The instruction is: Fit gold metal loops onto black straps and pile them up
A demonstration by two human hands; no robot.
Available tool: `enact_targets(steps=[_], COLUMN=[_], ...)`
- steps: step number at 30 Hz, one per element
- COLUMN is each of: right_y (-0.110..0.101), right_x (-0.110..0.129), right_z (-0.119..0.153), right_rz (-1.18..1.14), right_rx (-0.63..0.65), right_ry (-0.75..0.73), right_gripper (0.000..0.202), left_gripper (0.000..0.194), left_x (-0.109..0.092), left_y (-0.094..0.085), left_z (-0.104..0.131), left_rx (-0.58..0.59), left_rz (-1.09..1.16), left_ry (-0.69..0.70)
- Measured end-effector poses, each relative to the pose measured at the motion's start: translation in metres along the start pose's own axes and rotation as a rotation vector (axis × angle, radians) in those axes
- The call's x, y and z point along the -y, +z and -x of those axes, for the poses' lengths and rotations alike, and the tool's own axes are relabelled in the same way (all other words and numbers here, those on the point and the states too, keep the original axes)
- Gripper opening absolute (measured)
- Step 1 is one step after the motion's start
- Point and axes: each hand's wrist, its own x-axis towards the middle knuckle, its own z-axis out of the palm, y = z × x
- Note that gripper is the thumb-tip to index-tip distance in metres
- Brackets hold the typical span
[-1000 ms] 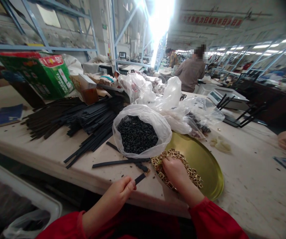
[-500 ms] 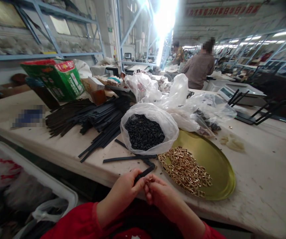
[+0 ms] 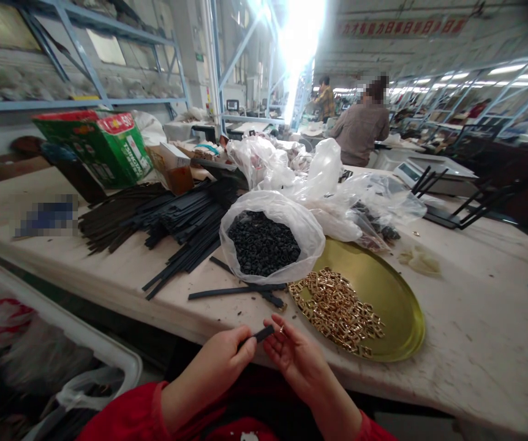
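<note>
My left hand (image 3: 227, 355) is closed around a short black strap (image 3: 264, 333), its free end pointing toward the other hand. Palm turned up, my right hand (image 3: 298, 361) pinches a small shiny metal piece (image 3: 282, 329) near its fingertips, just beside the strap's end; its exact shape is too small to make out. A round gold tray (image 3: 397, 306) lies to the right, bearing a heap of small gold buckles (image 3: 337, 309). Behind my hands stands an open white plastic bag (image 3: 307, 229) full of small black loops (image 3: 264, 242).
Bundles of black straps (image 3: 190, 211) lie left of the bag, with loose strips (image 3: 220, 293) in front. A green-and-red carton (image 3: 103, 147), plastic bags (image 3: 323, 165) and a scale (image 3: 433, 168) stand farther back. A white bin (image 3: 121, 349) is below left. A person (image 3: 360, 128) works beyond the table.
My hands have parted slightly. The right hand has opened out somewhat and turned palm up, and the strap's end now shows clear between them. The view has shifted a little.
</note>
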Motion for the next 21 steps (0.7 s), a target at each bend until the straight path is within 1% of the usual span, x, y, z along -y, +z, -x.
enact_targets(steps=[2,3,6,9,13,16,19,21], right_y=[0.001,0.003,0.009,0.011,0.007,0.002,0.000,0.001], right_x=[-0.001,-0.003,-0.010,-0.017,-0.022,-0.025,-0.029,-0.032], right_z=[-0.002,-0.003,-0.004,-0.004,-0.008,-0.011,-0.013,-0.013], right_rz=[-0.063,-0.075,-0.052,0.000,0.036,0.045,0.098,0.170], right_rx=[-0.015,-0.018,-0.044,-0.065,-0.069,-0.093,-0.074,-0.055], right_ry=[-0.001,-0.008,-0.047,-0.082,-0.123,-0.130,-0.178,-0.235], right_gripper=[0.028,0.028,0.027,0.031,0.037,0.040,0.039,0.039], left_gripper=[0.026,0.025,0.025,0.025,0.026,0.025,0.026,0.027], left_x=[0.000,0.000,0.000,0.001,0.001,0.005,0.009,0.010], left_y=[0.004,0.006,0.011,0.011,0.013,0.017,0.022,0.023], left_z=[0.002,0.002,-0.002,-0.008,-0.010,-0.010,-0.010,-0.012], left_rx=[0.055,0.058,0.009,-0.020,-0.050,-0.050,-0.057,-0.066], left_rz=[0.024,0.038,0.056,0.035,-0.043,-0.108,-0.098,-0.040], left_ry=[-0.018,-0.024,-0.014,0.005,0.034,0.072,0.079,0.057])
